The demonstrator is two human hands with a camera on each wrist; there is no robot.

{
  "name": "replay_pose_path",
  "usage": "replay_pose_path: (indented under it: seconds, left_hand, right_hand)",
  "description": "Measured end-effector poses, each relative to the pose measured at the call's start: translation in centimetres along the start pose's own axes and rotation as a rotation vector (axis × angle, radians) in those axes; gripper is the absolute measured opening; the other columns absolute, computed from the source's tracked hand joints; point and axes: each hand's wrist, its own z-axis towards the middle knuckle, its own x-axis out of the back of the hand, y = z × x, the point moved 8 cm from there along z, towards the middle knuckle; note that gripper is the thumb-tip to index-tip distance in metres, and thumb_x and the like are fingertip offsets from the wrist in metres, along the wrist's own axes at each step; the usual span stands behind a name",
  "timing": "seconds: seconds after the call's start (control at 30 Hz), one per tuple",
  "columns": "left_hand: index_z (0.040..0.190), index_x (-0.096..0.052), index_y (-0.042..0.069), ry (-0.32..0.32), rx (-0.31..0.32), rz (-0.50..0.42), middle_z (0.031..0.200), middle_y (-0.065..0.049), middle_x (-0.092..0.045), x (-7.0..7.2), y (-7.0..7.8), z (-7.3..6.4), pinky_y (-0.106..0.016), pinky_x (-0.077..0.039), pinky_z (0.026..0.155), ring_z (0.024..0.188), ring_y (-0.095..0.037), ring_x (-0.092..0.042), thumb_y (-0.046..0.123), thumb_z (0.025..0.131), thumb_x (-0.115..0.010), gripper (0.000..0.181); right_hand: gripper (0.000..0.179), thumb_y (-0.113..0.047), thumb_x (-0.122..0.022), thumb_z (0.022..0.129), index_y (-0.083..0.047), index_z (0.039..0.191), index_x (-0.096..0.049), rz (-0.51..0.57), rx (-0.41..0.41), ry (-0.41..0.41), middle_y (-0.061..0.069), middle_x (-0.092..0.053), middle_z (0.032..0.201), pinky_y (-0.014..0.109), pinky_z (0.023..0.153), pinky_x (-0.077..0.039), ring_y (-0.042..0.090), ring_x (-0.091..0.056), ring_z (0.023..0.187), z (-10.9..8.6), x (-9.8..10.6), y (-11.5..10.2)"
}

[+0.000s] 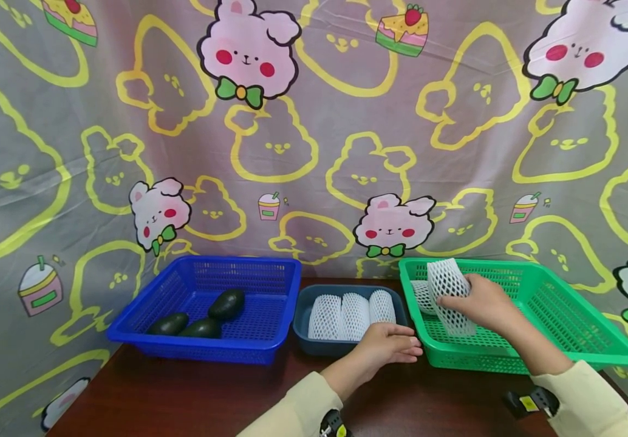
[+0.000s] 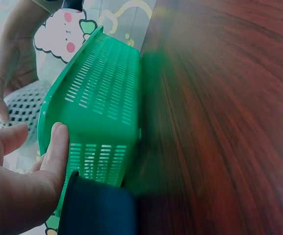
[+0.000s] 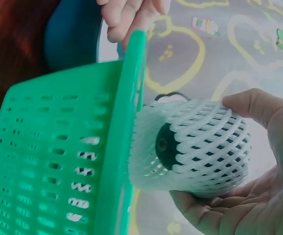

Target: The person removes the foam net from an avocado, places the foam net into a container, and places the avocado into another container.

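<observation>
My right hand [image 1: 483,301] grips an avocado [image 3: 167,146] wrapped in a white foam net [image 3: 212,147], thumb on one side and fingers on the other. It holds the wrapped fruit tilted over the left part of the green basket [image 1: 565,359]. Behind it, another white foam net [image 1: 422,294] lies in that basket. My left hand [image 1: 386,347] has its fingers extended, between the dark blue-grey tray [image 1: 319,348] and the green basket's near left corner. In the left wrist view its fingertips [image 2: 59,134] are right at the green rim. Nothing is in its grasp.
Three white foam nets [image 1: 354,315] lie side by side in the dark tray. To the left, a blue basket [image 1: 210,351] contains three bare avocados [image 1: 226,304]. A patterned curtain [image 1: 314,121] hangs behind the baskets, which stand on a dark wooden table [image 1: 183,394].
</observation>
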Motion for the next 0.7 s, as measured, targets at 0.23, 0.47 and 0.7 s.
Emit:
replay_pose_path:
  seconds: [0.23, 0.47, 0.7]
  left_hand:
    - [0.120, -0.057, -0.014, -0.031, 0.009, 0.077, 0.107, -0.027, -0.066, 1.5, 0.5, -1.3, -0.041, -0.055, 0.079, 0.092, -0.031, -0.069, 0.003, 0.094, -0.060, 0.031]
    - [0.119, -0.061, -0.010, -0.063, 0.017, 0.163, 0.106, -0.022, -0.068, 3.1, 1.2, -3.2, -0.040, -0.055, 0.080, 0.094, -0.030, -0.069, 0.008, 0.095, -0.062, 0.030]
    - [0.115, -0.063, -0.011, -0.037, -0.072, 0.235, 0.104, -0.024, -0.068, 4.6, 2.4, -4.9, -0.043, -0.055, 0.080, 0.090, -0.029, -0.069, 0.004, 0.093, -0.064, 0.027]
  right_hand:
    - [0.078, -0.038, -0.077, 0.080, 0.016, 0.124, -0.041, 0.018, 0.045, 0.038, 0.031, -0.057, 0.104, 0.043, 0.059, -0.057, 0.032, -0.063, 0.079, -1.3, -0.2, -1.7]
    - [0.082, -0.037, -0.080, 0.078, 0.013, 0.128, -0.040, 0.047, 0.103, 0.054, 0.027, -0.058, 0.105, 0.041, 0.059, -0.056, 0.029, -0.062, 0.079, -2.2, -0.9, -3.0]
    - [0.080, -0.031, -0.086, 0.072, 0.008, 0.128, -0.046, 0.032, 0.217, 0.100, 0.020, -0.060, 0.106, 0.037, 0.060, -0.055, 0.024, -0.061, 0.080, -3.6, -1.9, -4.9]
